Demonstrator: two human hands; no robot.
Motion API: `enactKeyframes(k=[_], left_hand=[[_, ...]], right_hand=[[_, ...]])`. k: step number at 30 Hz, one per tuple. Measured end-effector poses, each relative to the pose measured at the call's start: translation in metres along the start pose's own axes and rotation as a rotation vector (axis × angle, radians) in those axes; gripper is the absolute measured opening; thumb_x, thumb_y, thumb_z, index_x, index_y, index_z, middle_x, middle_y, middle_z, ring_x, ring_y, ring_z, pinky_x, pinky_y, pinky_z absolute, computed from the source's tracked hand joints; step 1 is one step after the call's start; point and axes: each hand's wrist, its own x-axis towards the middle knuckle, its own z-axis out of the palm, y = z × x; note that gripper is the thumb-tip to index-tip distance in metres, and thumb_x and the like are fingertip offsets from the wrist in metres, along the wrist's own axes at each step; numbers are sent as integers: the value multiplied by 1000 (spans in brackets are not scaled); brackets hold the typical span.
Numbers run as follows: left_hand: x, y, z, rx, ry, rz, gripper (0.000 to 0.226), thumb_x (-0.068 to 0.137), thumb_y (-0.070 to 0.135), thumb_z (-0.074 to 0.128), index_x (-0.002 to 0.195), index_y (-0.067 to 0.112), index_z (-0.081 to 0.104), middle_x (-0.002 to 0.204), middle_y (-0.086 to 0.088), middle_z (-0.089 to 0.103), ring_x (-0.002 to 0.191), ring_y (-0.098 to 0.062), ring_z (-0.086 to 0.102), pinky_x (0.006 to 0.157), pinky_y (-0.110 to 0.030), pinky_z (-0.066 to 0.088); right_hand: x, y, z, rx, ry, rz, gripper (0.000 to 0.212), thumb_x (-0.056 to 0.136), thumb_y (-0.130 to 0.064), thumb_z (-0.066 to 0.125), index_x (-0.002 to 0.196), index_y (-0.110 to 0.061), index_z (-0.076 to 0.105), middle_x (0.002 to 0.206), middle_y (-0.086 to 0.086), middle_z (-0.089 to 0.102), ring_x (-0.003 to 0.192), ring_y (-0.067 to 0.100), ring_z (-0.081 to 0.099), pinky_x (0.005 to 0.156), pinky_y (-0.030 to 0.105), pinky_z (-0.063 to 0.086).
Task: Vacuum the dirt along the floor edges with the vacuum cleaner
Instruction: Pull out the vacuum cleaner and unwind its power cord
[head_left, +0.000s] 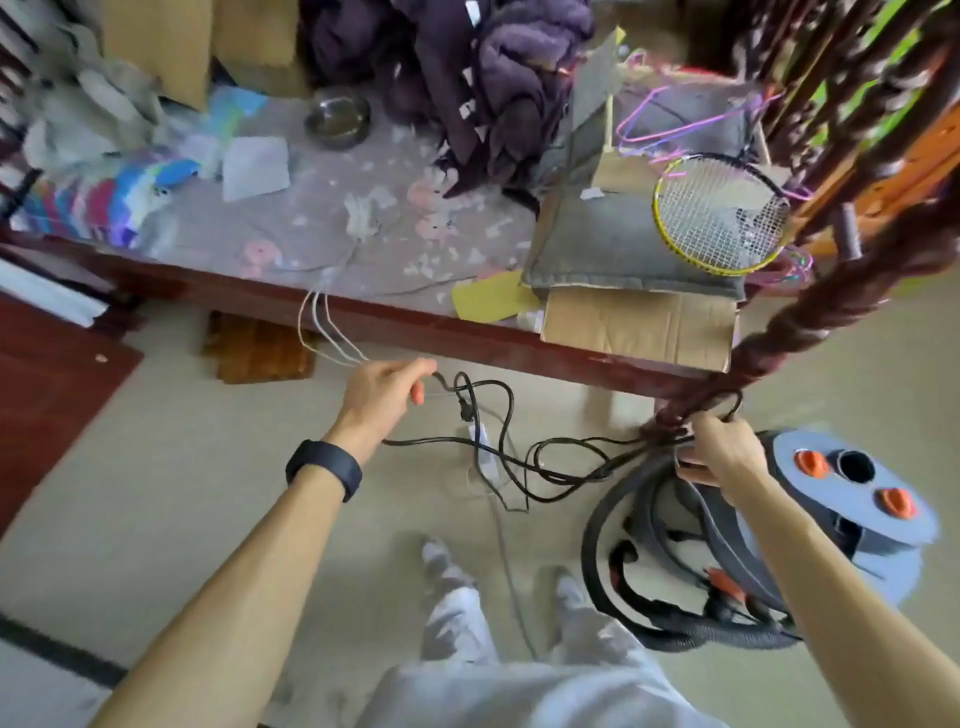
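The vacuum cleaner (852, 499) sits on the floor by the bedpost, partly hidden by its coiled hose (675, 634). The tangled cord (498, 447) is pinched by the left hand (384, 395) and gripped in blurred loops by the right hand (722, 457).

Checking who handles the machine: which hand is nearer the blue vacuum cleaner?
Right. The right hand grips looped black cord at the left edge of the vacuum cleaner; the left hand pinches that cord well off to its left.
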Motion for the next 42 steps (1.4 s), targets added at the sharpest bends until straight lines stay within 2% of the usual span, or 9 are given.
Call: enactKeyframes(k=[8,11,13,16,21,30,33,37,42], left_hand=[[110,-16,24,608,-619,33,18,96,31,55,92,14,60,76,1,62,63,-24,54,53,-20,38],[119,-26,35,864,-690,223,76,86,50,67,149,30,29,155,-12,23,123,-34,54,94,-35,44],[104,-26,44,888,-824,424,84,77,70,68,147,46,29,164,2,2,128,-27,54,104,-39,44],[79,-36,50,961,-1046,626,55,77,73,67,118,37,60,143,1,50,121,-22,58,93,-35,48],[90,-52,34,1022,-1001,812,38,85,67,56,80,30,62,78,3,69,80,-21,65,58,-31,38],[141,-64,-31,1022,-1003,767,30,77,67,67,83,38,70,82,18,73,83,-2,67,73,-27,53],[124,-70,-31,860,-1019,654,33,76,68,68,78,35,69,76,15,72,83,-8,68,74,-30,52],[93,-74,-28,680,-1085,532,42,77,65,73,74,26,59,65,9,69,66,-10,62,71,-34,49],[69,-77,-44,959,-1200,687,45,70,59,80,72,25,50,61,10,58,59,-9,53,60,-29,42]], right_hand=[[-65,35,101,1107,-33,396,25,103,2,31,121,0,48,110,19,60,89,32,64,81,48,51],[-101,35,135,1309,-75,423,35,105,0,32,138,8,41,130,19,61,101,36,66,99,44,49],[-123,27,152,1415,-86,428,33,105,2,32,133,11,48,123,19,65,113,32,64,98,42,51],[-150,4,167,1521,-98,373,26,108,0,33,111,5,58,109,15,69,108,26,67,78,39,62],[-170,2,175,1151,12,167,14,103,9,43,102,3,56,112,25,71,82,31,76,72,42,65],[-180,77,141,936,640,180,28,112,-21,27,110,-10,52,79,4,55,50,16,65,40,27,56],[-192,82,170,1232,524,161,14,108,-23,51,100,-14,56,94,5,64,67,11,68,57,24,58],[-223,79,241,1089,-6,215,63,93,-62,63,133,-13,57,126,5,63,120,24,61,103,47,50],[-239,61,294,757,46,70,31,104,-39,59,94,-10,68,89,8,72,76,18,68,78,41,60]])
